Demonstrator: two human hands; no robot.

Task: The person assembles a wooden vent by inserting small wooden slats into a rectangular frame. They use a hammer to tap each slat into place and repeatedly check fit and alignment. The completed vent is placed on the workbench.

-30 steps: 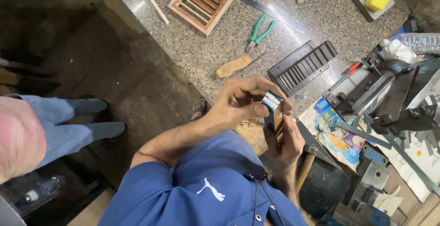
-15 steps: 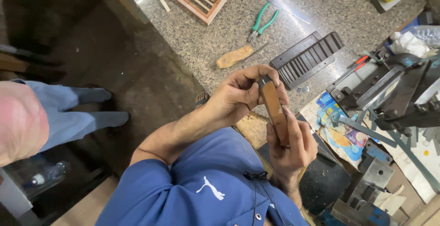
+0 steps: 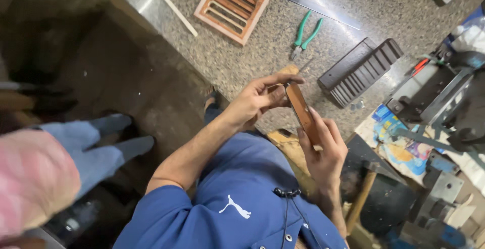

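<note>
Over speckled stone counter, both hands gripping brown wooden slat.

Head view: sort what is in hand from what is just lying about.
In hand:
flat brown wooden strip, held by left hand and right hand.

Lying about:
green-handled pliers
slatted wooden vent grille
dark ribbed block
metal ruler

Wooden strip: a second ago a short piece with a pale end showing between the fingers; now its long brown face shows, slanting from upper left to lower right.
Right hand: now cradles the strip's lower end.
Left hand: fingertips now pinch the upper end.
</note>
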